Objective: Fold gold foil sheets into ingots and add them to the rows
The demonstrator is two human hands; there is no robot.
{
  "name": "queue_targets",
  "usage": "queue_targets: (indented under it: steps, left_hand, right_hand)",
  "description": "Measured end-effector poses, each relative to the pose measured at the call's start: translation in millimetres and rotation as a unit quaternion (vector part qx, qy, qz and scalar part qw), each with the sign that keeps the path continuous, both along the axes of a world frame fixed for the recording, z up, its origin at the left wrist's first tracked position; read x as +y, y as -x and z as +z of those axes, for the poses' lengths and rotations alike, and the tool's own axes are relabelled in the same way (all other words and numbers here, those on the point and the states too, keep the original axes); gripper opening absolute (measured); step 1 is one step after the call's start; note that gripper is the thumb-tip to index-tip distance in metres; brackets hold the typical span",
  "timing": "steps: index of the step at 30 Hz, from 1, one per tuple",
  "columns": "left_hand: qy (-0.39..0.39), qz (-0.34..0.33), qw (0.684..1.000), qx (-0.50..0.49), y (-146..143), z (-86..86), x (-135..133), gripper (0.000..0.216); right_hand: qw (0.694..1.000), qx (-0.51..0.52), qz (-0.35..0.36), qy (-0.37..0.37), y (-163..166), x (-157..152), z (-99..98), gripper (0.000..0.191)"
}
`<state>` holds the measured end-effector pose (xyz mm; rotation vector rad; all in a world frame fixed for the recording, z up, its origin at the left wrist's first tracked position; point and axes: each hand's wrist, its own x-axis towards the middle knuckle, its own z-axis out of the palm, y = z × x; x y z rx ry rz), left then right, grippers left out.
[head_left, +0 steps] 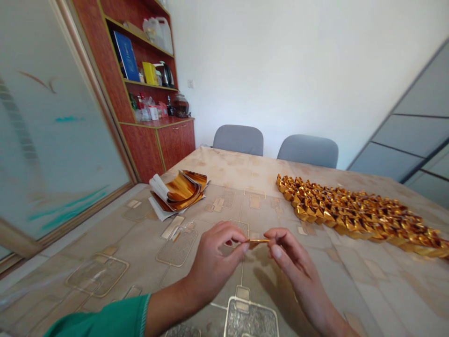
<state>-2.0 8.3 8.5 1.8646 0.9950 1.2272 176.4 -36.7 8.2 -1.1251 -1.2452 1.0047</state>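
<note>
Two bare hands meet in the middle of my view, with one small piece of gold foil [257,243] stretched between them, just above the table [224,171]. I see it nearly edge-on, as a thin, narrow strip, so I cannot tell how it is folded. On my left hand [217,257], thumb and forefinger pinch the strip's left end; the other fingers curl loosely behind, with a gap inside the grip. My right hand [296,267] has its fingertips gathered at the other end, bent and close together, its palm hollow and holding nothing else that I can see. How hard either hand presses I cannot tell. A green sleeve [101,318] covers the left forearm up to short of the wrist.

Beyond the left hand, well apart from it, I have a loose pile of gold and white sheets [184,192], curled upward at the edges. Over to the right, many folded gold pieces [345,210] stand packed in close rows. Two grey chairs [238,139] back onto the table's far side.
</note>
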Motion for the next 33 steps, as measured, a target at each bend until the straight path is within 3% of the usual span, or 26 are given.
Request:
queue_targets:
  steps: [3, 6, 13, 17, 20, 25, 28, 33]
  left_hand:
    - [0.166, -0.026, 0.983, -0.070, -4, -2.3, -4, 0.013]
    - [0.267, -0.080, 0.953, -0.121, -8, -6.6, -9, 0.019]
    - [0.348, -0.111, 0.916, -0.166, -12, -8.2, -12, 0.027]
    - [0.411, -0.126, 0.875, -0.221, -10, -5.8, -10, 0.027]
    - [0.470, -0.105, 0.839, -0.253, -5, -6.6, -5, 0.029]
    - [0.530, -0.122, 0.780, -0.308, 2, -9.9, 3, 0.030]
    - [0.540, -0.129, 0.772, -0.310, 4, -9.7, 3, 0.032]
    - [0.544, -0.130, 0.776, -0.292, 3, -9.0, 1, 0.030]
  right_hand:
    - [0.998, -0.028, 0.027, -0.046, 1, 1, 2.7, 0.023]
    - [0.998, 0.028, 0.053, -0.028, 8, -1, 6.3, 0.021]
    - [0.996, 0.075, 0.044, 0.021, 11, 1, 5.7, 0.029]
    - [0.999, 0.033, 0.031, 0.022, 4, 3, 0.5, 0.024]
    - [0.998, -0.057, 0.000, -0.023, -5, 5, -5.5, 0.023]
    - [0.944, -0.266, 0.097, -0.167, -16, 6, -10.7, 0.047]
    - [0.906, -0.342, 0.138, -0.210, -14, 6, -8.7, 0.047]
    - [0.875, -0.393, 0.114, -0.257, -12, 6, -6.8, 0.036]
